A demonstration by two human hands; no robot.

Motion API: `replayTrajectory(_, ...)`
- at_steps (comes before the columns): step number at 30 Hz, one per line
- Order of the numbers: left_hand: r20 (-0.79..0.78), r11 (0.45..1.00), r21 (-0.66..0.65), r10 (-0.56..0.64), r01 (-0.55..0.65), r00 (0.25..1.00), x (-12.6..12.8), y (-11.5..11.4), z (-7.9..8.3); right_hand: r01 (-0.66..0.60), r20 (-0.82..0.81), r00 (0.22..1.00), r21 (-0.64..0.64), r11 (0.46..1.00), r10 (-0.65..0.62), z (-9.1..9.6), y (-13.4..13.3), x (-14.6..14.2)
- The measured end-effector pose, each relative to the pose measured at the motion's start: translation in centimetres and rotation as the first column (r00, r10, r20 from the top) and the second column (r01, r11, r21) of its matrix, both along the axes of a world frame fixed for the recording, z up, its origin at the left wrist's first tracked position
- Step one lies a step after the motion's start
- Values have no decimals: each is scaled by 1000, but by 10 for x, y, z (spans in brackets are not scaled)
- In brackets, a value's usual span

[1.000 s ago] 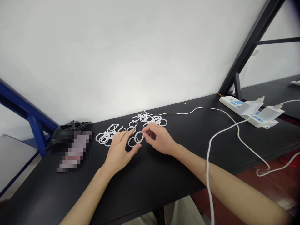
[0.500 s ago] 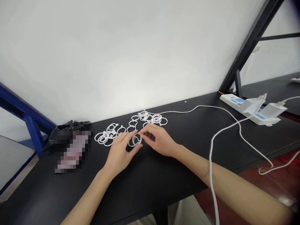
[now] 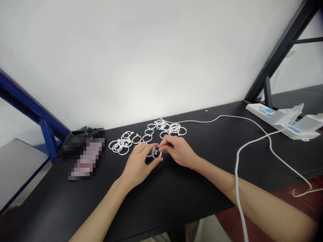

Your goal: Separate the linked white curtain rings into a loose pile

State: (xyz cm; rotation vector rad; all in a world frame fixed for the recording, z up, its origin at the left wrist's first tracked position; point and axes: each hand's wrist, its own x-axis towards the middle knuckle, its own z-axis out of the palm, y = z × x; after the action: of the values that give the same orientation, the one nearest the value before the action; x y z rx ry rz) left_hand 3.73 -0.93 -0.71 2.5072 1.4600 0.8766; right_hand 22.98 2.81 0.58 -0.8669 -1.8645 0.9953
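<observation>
A white curtain ring point(image 3: 152, 155) with a small eyelet is held between my two hands, low over the black table. My left hand point(image 3: 138, 164) grips it from the left, fingertips along its upper side and thumb at its lower edge. Thumb and forefinger of my right hand point(image 3: 180, 152) pinch its upper right side, hiding part of it. Another ring shows partly behind the held one; whether they are linked I cannot tell. Several loose rings point(image 3: 120, 147) lie overlapped left of my hands. Beyond my fingers, more white rings point(image 3: 147, 138) lie in a row and a cluster point(image 3: 174, 128).
At the left is a black plastic bag point(image 3: 84, 132) beside a blurred-out packet point(image 3: 88, 158). A white cable point(image 3: 237, 174) crosses over my right forearm. Toward the right stands a white power strip point(image 3: 277, 122) with plugs. A white wall point(image 3: 161, 60) rises behind the table point(image 3: 161, 201).
The view has turned slightly left, so everything sits further right. My right thumb and forefinger have closed to a tighter pinch at the ring. Both hands stay around it.
</observation>
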Motion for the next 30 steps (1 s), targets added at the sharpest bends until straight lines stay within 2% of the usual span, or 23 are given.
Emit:
replayTrajectory(3, -9, 999, 35, 34, -34, 999, -4, 4, 0, 46, 12, 999, -17, 999, -46, -5, 1, -1)
replayTrajectory(5, -22, 984, 119, 137, -133, 990, -13, 11, -1, 96, 84, 992, 32, 995, -98, -10, 2, -4)
replayTrajectory(7, -58, 944, 191, 283, -267, 957, -25, 19, -5, 101, 222, 966, 154, 983, -134, -14, 6, -9)
replayTrajectory(9, -143, 917, 189, 379, -351, 914, -37, 27, -11, 40, 380, 910, 313, 949, -164, -18, 12, -16)
replayTrajectory(13, -274, 912, 170, 407, -373, 871, -50, 36, -19, -76, 579, 744, 568, 819, -333, -23, 34, -34)
replayTrajectory(15, -300, 899, 203, 435, -389, 849, -51, 37, -20, -101, 612, 700, 596, 796, -369, -25, 45, -40)
replayTrajectory(17, -312, 882, 241, 465, -404, 828, -51, 38, -21, -108, 613, 706, 587, 802, -354, -26, 51, -41)
replayTrajectory(19, -313, 870, 265, 486, -417, 816, -53, 38, -21, -91, 575, 763, 549, 831, -296, -25, 51, -36)
replayTrajectory(21, -307, 858, 273, 505, -434, 806, -57, 39, -20, -47, 486, 849, 461, 886, -208, -20, 45, -30)
replayTrajectory(23, -294, 844, 283, 528, -455, 797, -60, 40, -18, 21, 352, 927, 293, 956, -128, -13, 37, -25)
replayTrajectory(25, -259, 838, 295, 532, -458, 806, -60, 39, -14, 91, 225, 969, 74, 993, -105, -7, 31, -24)
replayTrajectory(27, -202, 860, 291, 483, -419, 852, -53, 35, -11, 90, 98, 992, -126, 988, -78, -2, 27, -27)
replayTrajectory(30, -138, 923, 251, 333, -293, 933, -35, 25, -8, -10, -107, 994, -266, 964, -19, -1, 24, -33)
